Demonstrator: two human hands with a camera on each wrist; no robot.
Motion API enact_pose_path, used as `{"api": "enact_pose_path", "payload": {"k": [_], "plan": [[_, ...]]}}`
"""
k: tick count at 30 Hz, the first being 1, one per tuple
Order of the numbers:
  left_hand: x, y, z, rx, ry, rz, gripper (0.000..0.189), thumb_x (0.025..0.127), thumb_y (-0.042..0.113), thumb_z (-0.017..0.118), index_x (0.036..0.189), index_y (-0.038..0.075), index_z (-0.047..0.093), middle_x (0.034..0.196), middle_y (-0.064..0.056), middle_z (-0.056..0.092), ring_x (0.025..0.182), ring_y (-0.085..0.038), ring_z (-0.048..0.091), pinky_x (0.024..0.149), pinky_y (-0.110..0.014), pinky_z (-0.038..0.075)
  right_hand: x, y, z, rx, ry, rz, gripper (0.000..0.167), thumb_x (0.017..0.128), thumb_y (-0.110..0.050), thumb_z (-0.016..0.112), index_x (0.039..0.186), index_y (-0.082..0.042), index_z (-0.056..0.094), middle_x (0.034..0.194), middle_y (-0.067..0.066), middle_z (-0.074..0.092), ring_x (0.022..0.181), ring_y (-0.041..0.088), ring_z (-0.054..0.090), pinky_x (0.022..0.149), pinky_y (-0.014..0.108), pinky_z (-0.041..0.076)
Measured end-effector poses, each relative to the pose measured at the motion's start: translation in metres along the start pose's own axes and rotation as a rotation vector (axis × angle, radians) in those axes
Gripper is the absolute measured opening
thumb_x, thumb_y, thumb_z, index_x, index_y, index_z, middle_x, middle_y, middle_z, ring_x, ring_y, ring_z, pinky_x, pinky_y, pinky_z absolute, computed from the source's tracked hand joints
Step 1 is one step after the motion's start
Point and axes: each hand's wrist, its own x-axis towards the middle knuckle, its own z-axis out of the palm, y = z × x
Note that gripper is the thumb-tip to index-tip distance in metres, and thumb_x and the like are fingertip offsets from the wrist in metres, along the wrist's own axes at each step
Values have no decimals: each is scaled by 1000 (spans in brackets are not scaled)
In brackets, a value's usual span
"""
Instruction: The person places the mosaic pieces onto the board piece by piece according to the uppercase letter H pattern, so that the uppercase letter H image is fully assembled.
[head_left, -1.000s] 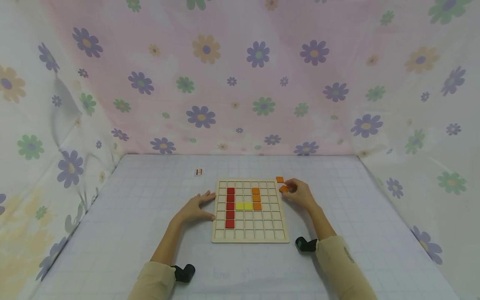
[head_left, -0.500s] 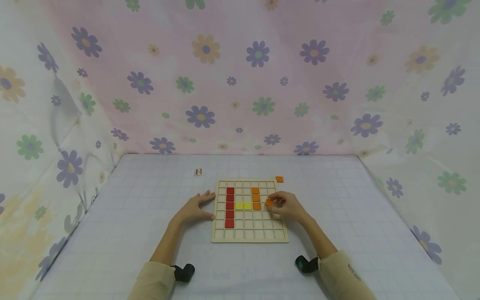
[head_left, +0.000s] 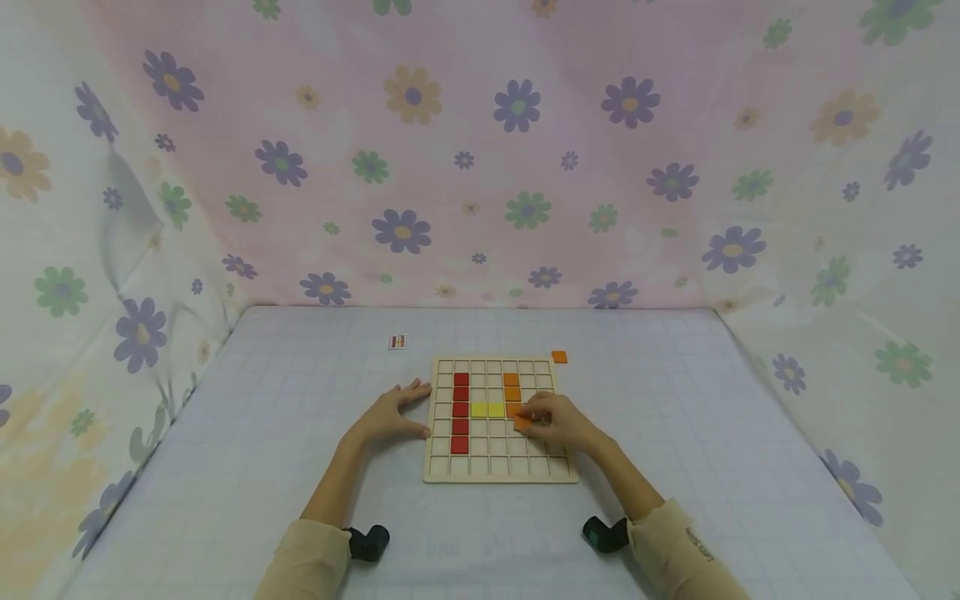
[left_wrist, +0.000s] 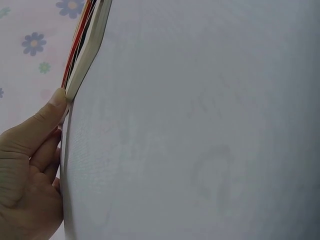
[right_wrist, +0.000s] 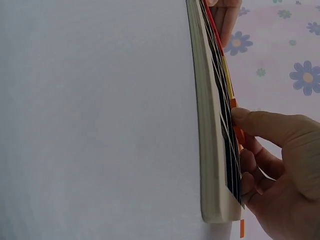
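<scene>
A square wooden grid board (head_left: 501, 479) lies on the table in front of me. My right hand (head_left: 562, 425) pinches an orange tile (head_left: 522, 424) between thumb and fingers, just below the orange tiles (head_left: 512, 381) in the grid; in the right wrist view that thumb (right_wrist: 262, 122) is at the board's face. With its fingers spread, my left hand (head_left: 384, 417) touches the board's left edge; the left wrist view shows its thumb (left_wrist: 42, 120) against that edge. A column of several red tiles (head_left: 460, 427) and two yellow tiles (head_left: 487, 410) sit in the grid.
One loose orange tile (head_left: 559, 357) lies beyond the board's top right corner. A small card with a printed coloured pattern (head_left: 398, 342) lies behind the board to the left. Flowered cloth (head_left: 517, 167) hangs behind and at both sides of the table.
My right hand has carried the orange tile from beside the board's upper right edge leftward and toward me over the grid. The left hand has stayed at the left edge.
</scene>
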Motion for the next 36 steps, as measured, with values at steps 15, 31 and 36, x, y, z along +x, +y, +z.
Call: {"api": "enact_pose_path", "payload": {"k": [15, 31, 36], "plan": [[0, 8, -3, 46, -1, -52, 83, 66, 28, 85, 138, 13, 49, 150, -12, 32, 139, -44, 17, 110, -62, 14, 2, -5, -10, -47, -59, 75, 21, 84, -7, 69, 103, -1, 71, 93, 3, 63, 83, 14, 55, 73, 27, 50], [3, 21, -2, 100, -21, -90, 81, 66, 20, 84, 138, 8, 48, 149, -15, 32, 140, -34, 23, 113, -51, 19, -2, -10, -17, -78, -85, 113, 23, 83, -9, 70, 105, -1, 71, 88, 3, 59, 69, 8, 44, 59, 22, 43], [7, 23, -3, 165, -42, -91, 82, 67, 18, 84, 138, 5, 46, 149, -17, 32, 140, -34, 24, 113, -48, 20, -1, -9, -17, -90, -90, 119, 24, 83, -10, 71, 105, -1, 71, 87, 3, 59, 68, 7, 44, 57, 22, 42]]}}
